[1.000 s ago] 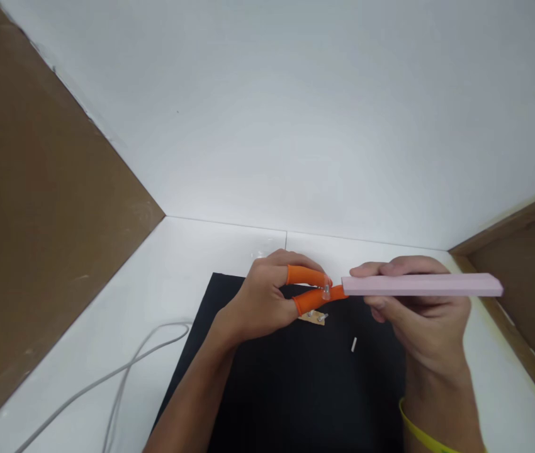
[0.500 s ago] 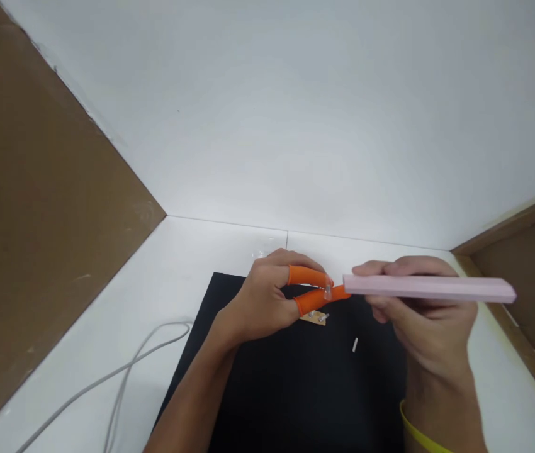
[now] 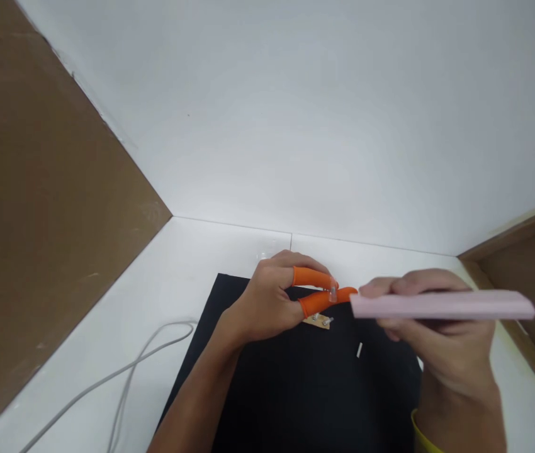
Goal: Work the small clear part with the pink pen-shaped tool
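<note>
My left hand (image 3: 274, 296) wears orange finger covers on its thumb and a finger. Between those fingertips it pinches a small clear plastic piece (image 3: 333, 290); its exact kind is too small to make out. In my right hand (image 3: 442, 327) is a long, pale pink bar (image 3: 442, 304), gripped between thumb and fingers and lying almost level. The bar's left end comes close to the orange fingertips. Below the left fingertips, a small tan strip (image 3: 317, 322) carries short whitish pegs, partly hidden by the hand. A short white stick (image 3: 359, 350) lies to its right.
A black mat (image 3: 296, 390) covers the white work surface (image 3: 192, 251) under my hands. Grey cable (image 3: 128, 365) loops at the left. Behind the mat sits a clear item (image 3: 264, 251), half hidden. White and brown panels (image 3: 60, 220) wall the space in.
My right hand and the pink bar have moved slightly right and down. The left hand keeps its pinch on the clear piece. The whole view has shifted a little.
</note>
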Tool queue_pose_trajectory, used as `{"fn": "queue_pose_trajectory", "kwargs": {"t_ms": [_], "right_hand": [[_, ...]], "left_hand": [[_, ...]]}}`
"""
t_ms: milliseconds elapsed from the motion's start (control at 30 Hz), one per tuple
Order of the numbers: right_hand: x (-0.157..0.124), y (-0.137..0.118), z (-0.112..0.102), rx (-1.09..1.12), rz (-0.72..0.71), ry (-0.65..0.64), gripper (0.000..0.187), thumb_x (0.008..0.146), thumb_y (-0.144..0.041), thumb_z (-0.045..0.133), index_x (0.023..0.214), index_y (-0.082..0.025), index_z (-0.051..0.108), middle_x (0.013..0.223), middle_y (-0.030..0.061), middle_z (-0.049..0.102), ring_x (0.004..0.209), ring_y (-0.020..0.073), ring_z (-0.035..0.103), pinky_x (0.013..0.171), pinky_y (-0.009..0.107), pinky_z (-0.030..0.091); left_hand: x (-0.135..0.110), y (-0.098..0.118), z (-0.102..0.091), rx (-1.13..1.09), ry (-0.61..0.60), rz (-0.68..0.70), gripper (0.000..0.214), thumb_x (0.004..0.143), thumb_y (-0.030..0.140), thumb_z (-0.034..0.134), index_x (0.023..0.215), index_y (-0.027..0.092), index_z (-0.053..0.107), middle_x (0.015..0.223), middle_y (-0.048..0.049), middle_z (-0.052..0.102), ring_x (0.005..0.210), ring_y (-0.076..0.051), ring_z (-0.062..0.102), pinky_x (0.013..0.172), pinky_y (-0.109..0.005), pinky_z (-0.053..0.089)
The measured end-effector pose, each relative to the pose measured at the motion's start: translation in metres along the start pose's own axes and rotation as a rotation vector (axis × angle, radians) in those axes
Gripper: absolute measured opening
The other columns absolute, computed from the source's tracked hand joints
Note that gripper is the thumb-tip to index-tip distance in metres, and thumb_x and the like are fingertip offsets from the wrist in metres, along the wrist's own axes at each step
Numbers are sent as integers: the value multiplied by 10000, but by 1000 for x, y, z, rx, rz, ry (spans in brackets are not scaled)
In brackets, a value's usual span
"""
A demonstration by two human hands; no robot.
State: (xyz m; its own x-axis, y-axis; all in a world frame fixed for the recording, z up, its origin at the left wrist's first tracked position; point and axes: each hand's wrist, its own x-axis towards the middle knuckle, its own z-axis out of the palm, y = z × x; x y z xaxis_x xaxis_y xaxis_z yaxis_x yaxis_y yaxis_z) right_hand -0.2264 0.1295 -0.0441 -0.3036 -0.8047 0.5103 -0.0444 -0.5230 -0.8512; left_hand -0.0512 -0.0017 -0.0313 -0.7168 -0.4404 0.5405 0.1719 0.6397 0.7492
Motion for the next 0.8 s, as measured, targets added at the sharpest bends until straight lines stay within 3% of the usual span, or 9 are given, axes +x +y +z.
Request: {"fn": "queue_pose_trajectory", "kwargs": {"t_ms": [67,233,367,433,533,600,667,733,800], "right_hand": [[0,0,-1,-1,8,-76,335,908,-3,708,1158,-217,638,1099,61,722,657,100,598,491,178,497],[-3,4,1,-74,-81,269,312,905,-34,757,1128,-225,653,1087,46,722,702,143,651,406,238,429],[-1,-1,1,60,9,-122,375,910,50,666,1177,-211,626,1113,53,717,751,88,639,591,147,546],[-1,-1,2,44,10,-151,372,917,49,653,1183,-209,617,1117,60,716,773,94,645,587,149,545],[-3,5,3,-67,-65,147,296,904,-18,738,1121,-187,630,1085,62,721,678,123,629,444,223,467],[-4,9,2,-83,-73,314,270,896,-66,778,1087,-191,636,1070,68,722,771,184,673,402,255,403],[-3,8,0,-69,-62,238,274,907,-41,749,1103,-192,632,1082,60,721,748,151,661,417,229,429],[-2,3,-2,-8,-34,-4,316,916,10,702,1146,-189,617,1103,48,719,709,93,636,527,166,530],[-1,-1,-2,25,-4,-157,342,930,27,672,1179,-197,606,1128,50,715,848,101,685,651,142,582]], "left_hand": [[0,0,0,7,4,-17,70,897,154,769,953,143,729,1005,28,707,918,-57,652,818,-208,554],[-4,-1,1,6,-6,21,78,889,144,776,944,125,725,985,11,710,919,-60,647,841,-210,546],[-3,-2,1,40,11,-20,72,895,174,779,940,142,732,985,30,710,912,-58,648,825,-210,543],[-3,-2,1,45,12,-16,73,897,183,778,944,144,738,993,25,713,918,-65,654,830,-216,547],[-6,-1,2,30,4,21,72,894,160,775,942,132,729,989,25,712,912,-53,651,830,-199,545],[-7,-1,2,13,2,25,69,891,141,771,937,116,727,982,15,709,911,-50,647,834,-189,543],[-7,-1,2,20,-1,5,72,890,142,772,946,126,729,996,26,708,925,-48,646,848,-189,542],[-4,-2,2,41,-1,-16,72,898,165,772,955,156,729,1011,56,705,934,-39,643,850,-189,540],[-2,-1,1,55,1,-23,63,910,186,766,956,170,726,1005,68,706,928,-39,647,850,-194,541]]}}
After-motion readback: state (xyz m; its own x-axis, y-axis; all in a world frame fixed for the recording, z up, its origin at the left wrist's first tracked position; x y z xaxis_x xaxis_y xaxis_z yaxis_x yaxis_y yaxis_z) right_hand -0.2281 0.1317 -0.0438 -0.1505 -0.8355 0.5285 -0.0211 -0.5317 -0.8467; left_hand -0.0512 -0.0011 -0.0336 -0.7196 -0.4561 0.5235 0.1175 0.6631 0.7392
